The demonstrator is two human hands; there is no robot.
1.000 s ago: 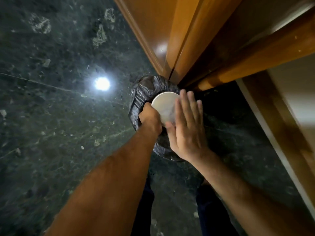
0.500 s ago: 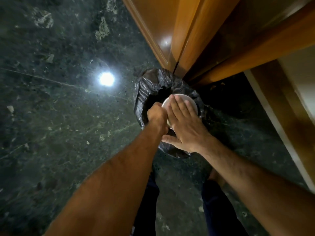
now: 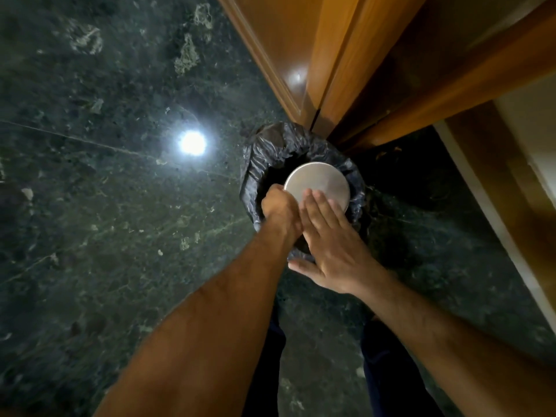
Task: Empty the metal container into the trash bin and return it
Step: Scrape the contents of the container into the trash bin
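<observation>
A round metal container [image 3: 316,183] is turned upside down over the mouth of the trash bin [image 3: 264,158], its flat silver bottom facing me. The bin is lined with a crinkled black bag and stands on the floor at the corner of the wooden doors. My left hand [image 3: 279,207] is closed on the container's left rim. My right hand [image 3: 328,239] lies flat with fingers together, its fingertips on the near part of the container's bottom. The inside of the container and the bin's contents are hidden.
Dark green marble floor [image 3: 105,206] spreads to the left, with a bright lamp reflection [image 3: 192,142]. Wooden doors [image 3: 301,55] and a door frame [image 3: 451,91] rise right behind the bin. A pale threshold strip [image 3: 493,224] runs down the right. My legs [image 3: 270,371] stand just below the bin.
The container has shifted right over the bin's mouth and more of its bottom shows. My right hand slid back toward me, so that only its fingertips rest on the bottom.
</observation>
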